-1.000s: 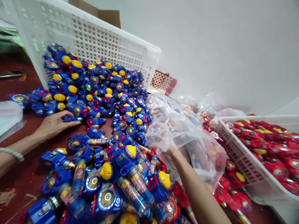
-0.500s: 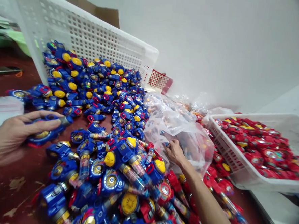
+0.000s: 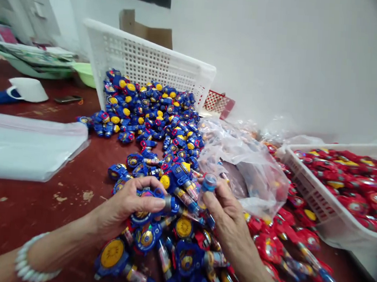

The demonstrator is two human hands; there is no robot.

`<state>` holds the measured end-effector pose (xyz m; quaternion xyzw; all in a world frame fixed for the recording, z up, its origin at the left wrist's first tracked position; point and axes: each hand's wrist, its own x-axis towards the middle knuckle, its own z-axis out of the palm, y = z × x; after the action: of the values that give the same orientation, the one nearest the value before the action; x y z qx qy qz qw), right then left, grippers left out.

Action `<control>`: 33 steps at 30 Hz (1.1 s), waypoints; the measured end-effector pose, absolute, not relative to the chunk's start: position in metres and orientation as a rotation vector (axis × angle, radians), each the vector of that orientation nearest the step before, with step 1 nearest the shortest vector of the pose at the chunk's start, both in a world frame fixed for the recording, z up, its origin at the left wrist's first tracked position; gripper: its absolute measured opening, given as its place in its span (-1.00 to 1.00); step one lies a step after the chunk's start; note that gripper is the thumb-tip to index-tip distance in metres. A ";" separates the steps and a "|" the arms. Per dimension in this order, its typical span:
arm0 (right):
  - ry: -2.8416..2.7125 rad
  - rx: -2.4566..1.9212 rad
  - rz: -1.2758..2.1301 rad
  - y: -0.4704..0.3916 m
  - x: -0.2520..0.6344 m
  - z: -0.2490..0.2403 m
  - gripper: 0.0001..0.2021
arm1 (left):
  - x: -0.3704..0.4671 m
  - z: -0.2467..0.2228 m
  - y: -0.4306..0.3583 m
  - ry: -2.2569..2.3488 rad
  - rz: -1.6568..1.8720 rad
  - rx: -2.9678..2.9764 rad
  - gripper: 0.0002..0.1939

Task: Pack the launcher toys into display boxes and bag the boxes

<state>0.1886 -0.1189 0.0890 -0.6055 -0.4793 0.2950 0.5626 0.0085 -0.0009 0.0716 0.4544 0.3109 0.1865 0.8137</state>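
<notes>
My left hand (image 3: pixel 136 204), with a beaded bracelet on its wrist, grips a blue toy (image 3: pixel 170 204) whose grey and blue end points right. Facing it, my right hand (image 3: pixel 224 207) pinches a small clear tube with a blue cap (image 3: pixel 209 182). The toy and the tube are apart. Below and between the hands lies a pile of blue toys (image 3: pixel 183 228), several with printed clear tubes attached. An open plastic bag (image 3: pixel 257 170) rests just behind my right hand.
A tipped white basket (image 3: pixel 148 60) spills blue toys at the back. Red toys fill another white basket (image 3: pixel 325 200) at right. Clear plastic bags (image 3: pixel 31 148), a white mug (image 3: pixel 32 89), a phone (image 3: pixel 68 99) and green bowls (image 3: pixel 85 73) are at left.
My right hand has come out of the plastic bag with a tube. My left hand has moved right with the blue toy, toward my right hand. The view has shifted left.
</notes>
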 end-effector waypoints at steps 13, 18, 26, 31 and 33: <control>-1.264 -1.469 0.825 -0.142 0.177 0.074 -0.77 | 0.002 0.067 -0.008 0.569 0.349 0.916 -0.65; -1.500 -1.617 0.665 -0.140 0.178 0.076 -0.77 | 0.000 0.072 -0.001 0.539 0.504 1.476 -0.69; -1.384 -1.738 0.846 -0.135 0.178 0.075 -0.66 | 0.000 0.074 0.012 0.425 0.566 1.990 -0.77; -1.811 -1.571 0.094 -0.133 0.181 0.061 -0.75 | 0.001 0.075 0.017 0.564 0.429 1.621 -0.66; -1.671 -1.618 0.413 -0.130 0.181 0.057 -0.76 | 0.000 0.078 0.014 0.442 0.508 1.786 -0.74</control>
<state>0.1810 -0.1304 0.0572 -0.6336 -0.6542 0.1618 0.3800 -0.0003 0.0138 0.0781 0.7636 0.1888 0.2171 0.5780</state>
